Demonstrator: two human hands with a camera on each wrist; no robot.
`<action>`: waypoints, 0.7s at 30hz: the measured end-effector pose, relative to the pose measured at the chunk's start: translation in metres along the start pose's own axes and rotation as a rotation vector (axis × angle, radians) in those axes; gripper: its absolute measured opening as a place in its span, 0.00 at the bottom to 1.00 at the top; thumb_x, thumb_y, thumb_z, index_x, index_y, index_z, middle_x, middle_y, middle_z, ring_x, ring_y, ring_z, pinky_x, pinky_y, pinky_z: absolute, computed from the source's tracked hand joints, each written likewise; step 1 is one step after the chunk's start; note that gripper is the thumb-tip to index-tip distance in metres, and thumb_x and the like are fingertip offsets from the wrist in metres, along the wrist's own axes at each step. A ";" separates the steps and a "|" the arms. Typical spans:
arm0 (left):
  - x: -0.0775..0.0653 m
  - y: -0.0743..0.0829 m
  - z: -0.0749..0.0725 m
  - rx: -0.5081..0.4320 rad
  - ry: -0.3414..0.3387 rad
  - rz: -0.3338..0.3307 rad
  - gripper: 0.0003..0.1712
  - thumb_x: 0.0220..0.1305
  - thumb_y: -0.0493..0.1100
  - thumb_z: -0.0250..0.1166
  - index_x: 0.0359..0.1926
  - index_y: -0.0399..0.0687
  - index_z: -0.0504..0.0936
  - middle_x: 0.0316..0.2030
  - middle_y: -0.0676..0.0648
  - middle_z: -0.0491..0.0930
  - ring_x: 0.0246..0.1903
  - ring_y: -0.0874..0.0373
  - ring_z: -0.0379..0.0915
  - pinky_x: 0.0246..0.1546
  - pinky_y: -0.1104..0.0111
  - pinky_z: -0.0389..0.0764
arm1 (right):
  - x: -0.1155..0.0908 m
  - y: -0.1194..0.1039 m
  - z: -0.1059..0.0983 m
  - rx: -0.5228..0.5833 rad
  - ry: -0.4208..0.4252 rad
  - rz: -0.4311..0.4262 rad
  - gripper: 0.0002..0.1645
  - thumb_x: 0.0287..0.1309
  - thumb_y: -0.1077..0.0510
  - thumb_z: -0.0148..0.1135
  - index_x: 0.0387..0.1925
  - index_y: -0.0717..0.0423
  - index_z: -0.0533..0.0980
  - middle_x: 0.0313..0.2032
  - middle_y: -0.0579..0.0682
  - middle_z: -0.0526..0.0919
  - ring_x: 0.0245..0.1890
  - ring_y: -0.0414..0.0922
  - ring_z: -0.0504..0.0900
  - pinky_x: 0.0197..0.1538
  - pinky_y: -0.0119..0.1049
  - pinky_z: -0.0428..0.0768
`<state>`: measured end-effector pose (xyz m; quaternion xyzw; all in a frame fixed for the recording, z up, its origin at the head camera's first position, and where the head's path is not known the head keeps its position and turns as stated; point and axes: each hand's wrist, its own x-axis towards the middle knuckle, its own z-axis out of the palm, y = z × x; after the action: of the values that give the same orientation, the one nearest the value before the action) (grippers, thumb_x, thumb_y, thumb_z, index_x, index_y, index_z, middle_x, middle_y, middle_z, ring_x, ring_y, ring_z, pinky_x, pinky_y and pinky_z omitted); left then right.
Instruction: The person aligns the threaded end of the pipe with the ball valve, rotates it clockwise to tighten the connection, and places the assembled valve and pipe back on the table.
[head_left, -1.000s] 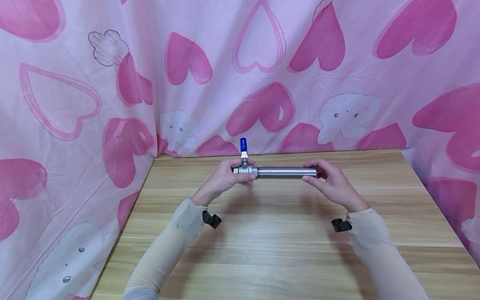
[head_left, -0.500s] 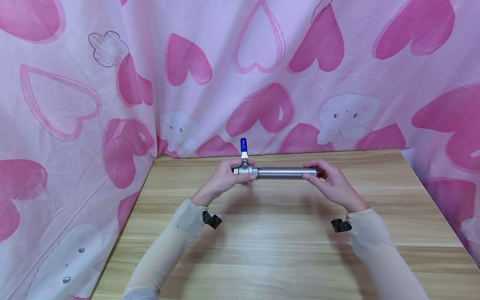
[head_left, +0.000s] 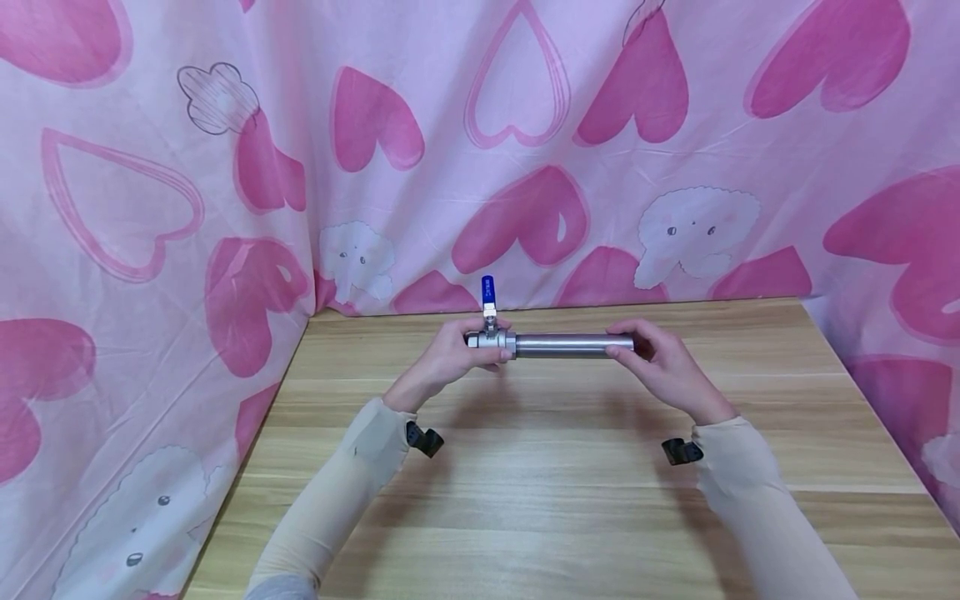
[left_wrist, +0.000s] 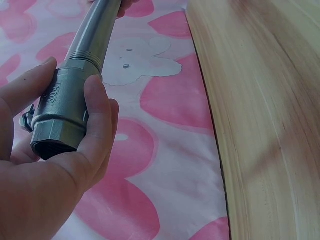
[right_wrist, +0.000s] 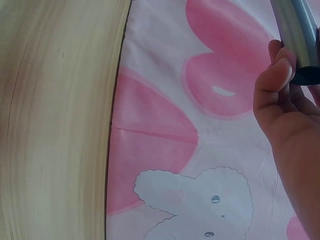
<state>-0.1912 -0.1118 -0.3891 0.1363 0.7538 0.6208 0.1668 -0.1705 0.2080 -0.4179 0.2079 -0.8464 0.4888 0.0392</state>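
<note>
A steel ball valve [head_left: 491, 340] with a blue lever handle [head_left: 488, 292] is joined to a straight metal pipe [head_left: 566, 345], held level above the table. My left hand [head_left: 448, 354] grips the valve body, thumb and fingers on opposite sides. In the left wrist view, screw threads [left_wrist: 86, 56] show where the pipe enters the valve, and the valve's near end is an open hole. At the pipe's other end, my right hand [head_left: 667, 367] pinches the tube between thumb and fingers. The right wrist view shows that pipe end [right_wrist: 299, 40] beside the fingertips.
Beneath the hands lies a wood-grain table [head_left: 540, 500]. A pink curtain [head_left: 420, 208] printed with hearts and white cartoon animals hangs along the table's back, left and right sides. Small black wrist devices [head_left: 425, 439] sit on both sleeves.
</note>
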 end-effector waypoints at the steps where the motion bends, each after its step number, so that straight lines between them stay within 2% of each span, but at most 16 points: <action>1: 0.000 0.000 0.000 0.000 0.001 -0.001 0.24 0.54 0.34 0.71 0.54 0.42 0.80 0.42 0.39 0.81 0.38 0.41 0.82 0.43 0.48 0.86 | 0.000 0.000 0.000 0.000 0.001 -0.001 0.17 0.64 0.59 0.61 0.54 0.55 0.74 0.44 0.53 0.81 0.35 0.42 0.77 0.33 0.25 0.80; 6: 0.001 0.000 0.001 -0.001 0.004 -0.008 0.26 0.54 0.34 0.71 0.56 0.38 0.78 0.42 0.38 0.82 0.35 0.49 0.82 0.41 0.53 0.88 | 0.000 0.000 0.000 0.001 0.005 -0.005 0.17 0.64 0.59 0.60 0.54 0.55 0.74 0.43 0.53 0.80 0.34 0.40 0.76 0.32 0.25 0.80; 9: 0.001 0.000 0.001 0.001 0.004 -0.008 0.27 0.54 0.34 0.71 0.56 0.36 0.77 0.42 0.38 0.82 0.37 0.44 0.82 0.40 0.55 0.88 | 0.000 -0.003 0.000 0.013 0.004 -0.004 0.18 0.64 0.59 0.61 0.54 0.53 0.74 0.44 0.53 0.80 0.33 0.40 0.76 0.31 0.26 0.79; 13: 0.000 0.001 0.001 0.012 0.003 -0.002 0.26 0.54 0.35 0.71 0.56 0.37 0.78 0.42 0.39 0.81 0.41 0.34 0.80 0.39 0.57 0.88 | 0.000 -0.004 0.000 0.036 -0.004 0.007 0.23 0.58 0.59 0.67 0.55 0.52 0.74 0.46 0.52 0.79 0.37 0.40 0.77 0.37 0.23 0.81; 16: 0.000 0.001 0.001 0.011 0.002 0.001 0.26 0.54 0.35 0.71 0.55 0.38 0.78 0.42 0.39 0.81 0.40 0.37 0.81 0.40 0.55 0.88 | 0.000 -0.004 0.000 0.025 -0.007 0.011 0.28 0.53 0.60 0.71 0.56 0.52 0.73 0.48 0.52 0.79 0.40 0.40 0.78 0.43 0.20 0.81; 21: -0.002 0.002 0.000 -0.001 0.003 -0.006 0.25 0.54 0.34 0.71 0.55 0.38 0.78 0.43 0.38 0.81 0.38 0.41 0.81 0.39 0.56 0.88 | 0.001 -0.003 0.002 -0.007 0.008 -0.025 0.28 0.51 0.66 0.71 0.54 0.54 0.73 0.46 0.52 0.79 0.38 0.39 0.77 0.41 0.20 0.80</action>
<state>-0.1891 -0.1122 -0.3875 0.1330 0.7541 0.6209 0.1675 -0.1696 0.2049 -0.4161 0.2164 -0.8453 0.4860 0.0492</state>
